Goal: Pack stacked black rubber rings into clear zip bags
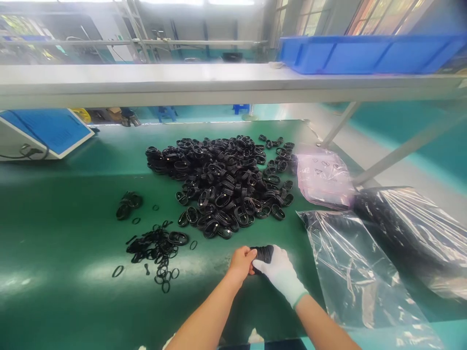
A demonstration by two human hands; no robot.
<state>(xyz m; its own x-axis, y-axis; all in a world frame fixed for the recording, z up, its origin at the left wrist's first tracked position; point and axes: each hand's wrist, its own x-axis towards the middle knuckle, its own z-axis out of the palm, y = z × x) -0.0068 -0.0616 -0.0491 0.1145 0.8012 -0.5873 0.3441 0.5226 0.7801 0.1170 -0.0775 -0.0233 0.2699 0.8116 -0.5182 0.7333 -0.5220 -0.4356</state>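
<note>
My bare left hand [241,263] and my right hand [280,272], in a white glove, meet over the green table [73,291]. Both are closed on a stack of black rubber rings [263,252] held between them. Beyond them lies a big heap of bundled black rings [226,184]. To the left of my hands is a scatter of small thin black rings [155,250], and farther left sits a small clump of rings [127,204].
Clear plastic bags [357,277] lie at the right, one holding dark parts [404,233], and a pinkish bag [323,177] sits behind them. A blue-topped white device [44,133] stands at the back left. Overhead, a shelf [182,82] carries a blue bin [365,53].
</note>
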